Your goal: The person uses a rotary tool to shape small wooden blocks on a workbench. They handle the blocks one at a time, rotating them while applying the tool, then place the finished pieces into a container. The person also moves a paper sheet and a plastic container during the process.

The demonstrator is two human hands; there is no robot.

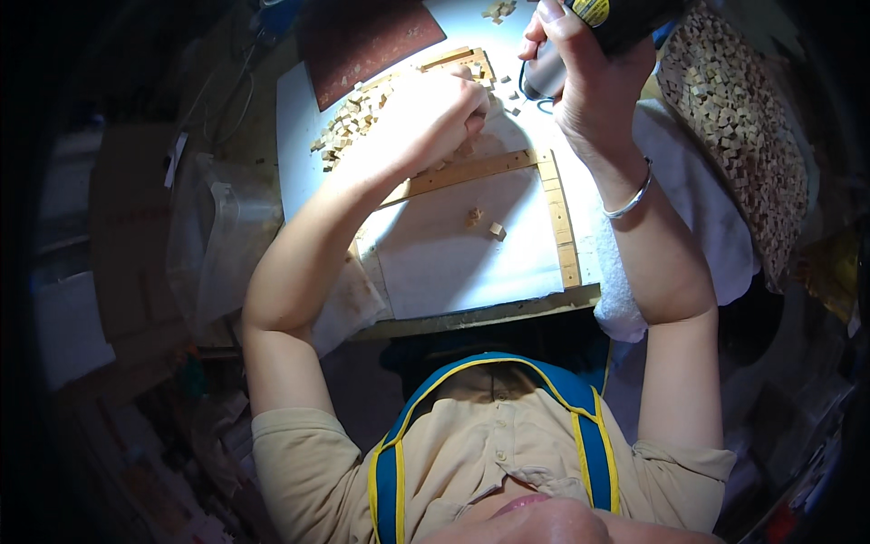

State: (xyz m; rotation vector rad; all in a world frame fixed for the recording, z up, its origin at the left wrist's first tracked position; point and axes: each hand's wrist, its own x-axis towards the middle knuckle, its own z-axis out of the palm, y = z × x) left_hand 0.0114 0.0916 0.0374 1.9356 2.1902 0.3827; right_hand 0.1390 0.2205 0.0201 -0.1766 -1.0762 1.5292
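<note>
My left hand [441, 113] is over the lit white work surface, with its fingers curled together. Whatever they may hold is hidden by the bright glare and the back of the hand. Small wooden cubes [340, 131] lie in a loose heap beside that wrist. Higher up at the right, my right hand [584, 77] is wrapped round a black hand-held tool [625, 20] with a yellow label; its exact kind does not show. A wooden strip frame [489, 167] lies below both hands, and a single cube [497, 231] rests inside it.
A dark red board [367, 45] lies at the far left of the table. At the right, a large bag of wooden cubes [734, 136] stands next to a white towel [675, 168]. Clear plastic bags [227, 218] hang by the left edge.
</note>
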